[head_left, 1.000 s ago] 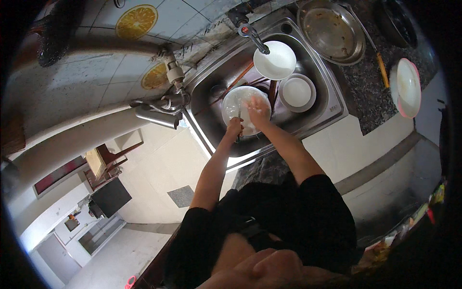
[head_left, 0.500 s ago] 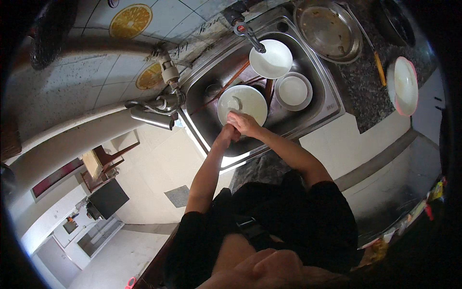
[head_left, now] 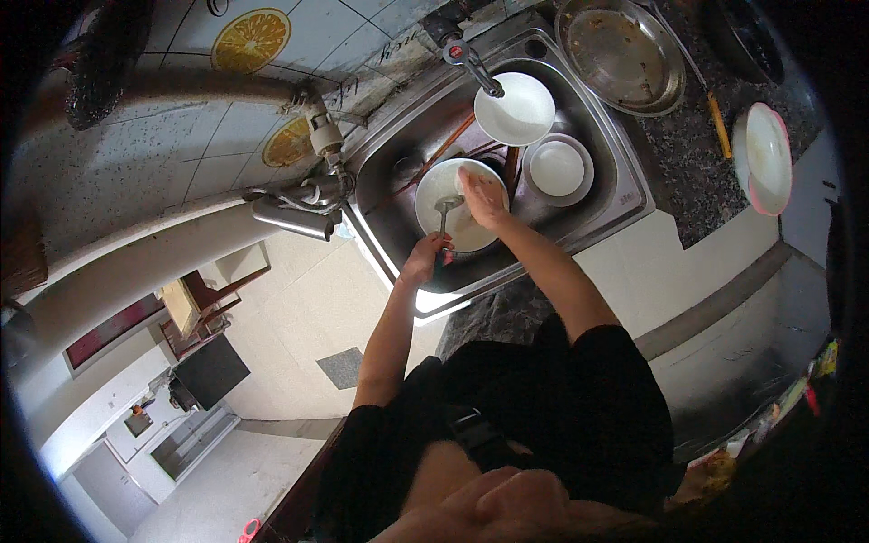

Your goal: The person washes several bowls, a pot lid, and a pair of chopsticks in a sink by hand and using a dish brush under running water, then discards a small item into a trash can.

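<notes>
My left hand (head_left: 427,257) is closed around the handle of a metal spoon (head_left: 447,204). The spoon's head hangs over a large white bowl (head_left: 466,240) of cloudy water in the sink. Above that same bowl my right hand (head_left: 485,195) is stretched out flat, its fingers together and holding nothing. Behind stands another white bowl (head_left: 514,109) under the tap (head_left: 470,65). To the right sit smaller stacked bowls (head_left: 557,170).
The steel sink (head_left: 625,185) also holds brown chopsticks (head_left: 450,139). On the dark counter at the right lie a soiled metal pan (head_left: 625,56), a tool with a yellow handle (head_left: 719,127) and a pink-rimmed white bowl (head_left: 762,163). Pipes (head_left: 312,193) run along the left wall.
My hands have come apart. The right hand has moved farther over the bowl and opened, while the left keeps the spoon, whose handle now shows.
</notes>
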Demonstrator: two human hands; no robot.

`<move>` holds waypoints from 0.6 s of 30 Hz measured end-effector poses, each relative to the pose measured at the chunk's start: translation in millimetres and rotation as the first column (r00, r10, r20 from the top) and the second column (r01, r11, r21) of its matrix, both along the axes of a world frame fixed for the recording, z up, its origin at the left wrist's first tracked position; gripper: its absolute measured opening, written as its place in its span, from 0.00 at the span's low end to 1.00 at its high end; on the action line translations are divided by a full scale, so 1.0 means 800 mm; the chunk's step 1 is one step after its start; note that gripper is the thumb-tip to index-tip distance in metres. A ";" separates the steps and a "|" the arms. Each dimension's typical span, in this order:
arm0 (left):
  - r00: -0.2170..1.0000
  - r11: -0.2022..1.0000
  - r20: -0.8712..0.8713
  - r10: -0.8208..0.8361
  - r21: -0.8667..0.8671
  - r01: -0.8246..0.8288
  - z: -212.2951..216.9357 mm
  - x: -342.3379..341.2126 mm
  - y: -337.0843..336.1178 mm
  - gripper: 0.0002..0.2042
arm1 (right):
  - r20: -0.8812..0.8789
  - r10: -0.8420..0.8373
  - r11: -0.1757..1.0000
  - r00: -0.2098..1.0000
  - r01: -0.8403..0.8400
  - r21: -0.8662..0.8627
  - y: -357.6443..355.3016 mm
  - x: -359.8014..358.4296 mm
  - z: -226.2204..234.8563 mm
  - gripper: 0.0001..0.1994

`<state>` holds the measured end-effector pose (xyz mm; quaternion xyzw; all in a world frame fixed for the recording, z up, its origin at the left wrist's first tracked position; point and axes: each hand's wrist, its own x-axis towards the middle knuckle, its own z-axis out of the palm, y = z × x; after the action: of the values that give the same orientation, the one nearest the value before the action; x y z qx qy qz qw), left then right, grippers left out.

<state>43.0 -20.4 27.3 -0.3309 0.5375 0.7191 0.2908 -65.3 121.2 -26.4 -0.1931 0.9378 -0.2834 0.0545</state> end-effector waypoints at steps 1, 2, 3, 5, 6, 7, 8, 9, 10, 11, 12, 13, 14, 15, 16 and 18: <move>0.996 0.993 0.001 -0.084 -0.082 0.084 0.000 -0.002 -0.002 0.09 | 0.009 -0.057 0.998 0.998 0.057 0.011 -0.003 0.012 -0.043 0.15; 0.986 0.972 0.009 -0.168 -0.166 0.167 0.003 -0.005 -0.007 0.10 | 0.017 -0.114 0.993 0.993 0.114 0.019 -0.007 0.028 -0.097 0.17; 0.970 0.937 0.026 -0.243 -0.251 0.241 0.004 -0.005 -0.013 0.10 | 0.136 -0.131 0.991 0.982 0.135 -0.024 -0.009 0.030 -0.104 0.18; 0.916 0.686 0.041 -0.399 -0.650 0.328 0.008 -0.001 -0.014 0.13 | 0.454 -0.089 0.975 0.887 0.171 -0.142 -0.004 0.020 -0.070 0.19; 0.883 0.502 0.075 -0.464 -0.799 0.332 0.012 0.001 -0.012 0.14 | 0.631 -0.018 0.957 0.775 0.196 -0.212 0.004 0.007 -0.026 0.19; 0.883 0.458 0.101 -0.459 -0.825 0.332 0.020 0.000 -0.010 0.15 | 0.621 -0.030 0.881 0.783 0.314 -0.354 0.009 0.004 0.008 0.19; 0.878 0.411 0.127 -0.461 -0.846 0.339 0.031 -0.004 -0.005 0.15 | 0.590 0.015 0.856 0.807 0.295 -0.425 0.010 0.005 0.015 0.19; 0.876 0.365 0.153 -0.457 -0.866 0.342 0.039 -0.007 0.000 0.16 | 0.553 0.062 0.827 0.831 0.267 -0.494 0.009 0.006 0.019 0.19; 0.877 0.363 0.161 -0.453 -0.865 0.346 0.044 -0.009 0.004 0.16 | 0.514 0.109 0.793 0.851 0.237 -0.561 0.007 0.007 0.038 0.19; 0.877 0.362 0.168 -0.450 -0.864 0.351 0.047 -0.011 0.008 0.16 | 0.406 0.140 0.853 0.903 0.098 -0.513 0.004 0.017 0.059 0.19; 0.874 0.355 0.177 -0.453 -0.863 0.359 0.051 -0.014 0.011 0.16 | 0.255 0.109 0.949 0.961 -0.024 -0.315 -0.009 0.035 0.045 0.20; 0.857 0.340 0.153 -0.493 -0.872 0.352 0.052 -0.012 0.011 0.16 | 0.107 0.121 0.950 0.987 -0.084 -0.302 -0.010 0.041 0.066 0.21; 0.837 0.325 0.131 -0.531 -0.881 0.344 0.052 -0.008 0.011 0.16 | -0.043 0.133 0.950 0.990 -0.139 -0.280 -0.009 0.042 0.084 0.22; 0.812 0.307 0.113 -0.573 -0.888 0.341 0.055 -0.006 0.012 0.16 | -0.083 0.120 0.929 0.989 -0.142 -0.342 -0.012 0.041 0.086 0.22; 0.802 0.291 0.109 -0.587 -0.896 0.335 0.059 -0.009 0.012 0.15 | -0.122 0.105 0.904 0.987 -0.146 -0.402 -0.014 0.039 0.086 0.23; 0.784 0.261 0.100 -0.612 -0.910 0.321 0.067 -0.016 0.013 0.14 | 0.023 0.044 0.863 0.999 -0.026 -0.505 -0.019 0.034 0.089 0.22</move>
<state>29.8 -10.1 80.6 -0.1536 0.9398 0.2367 0.1926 -38.3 106.0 44.7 -0.2126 0.8264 -0.5209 0.0231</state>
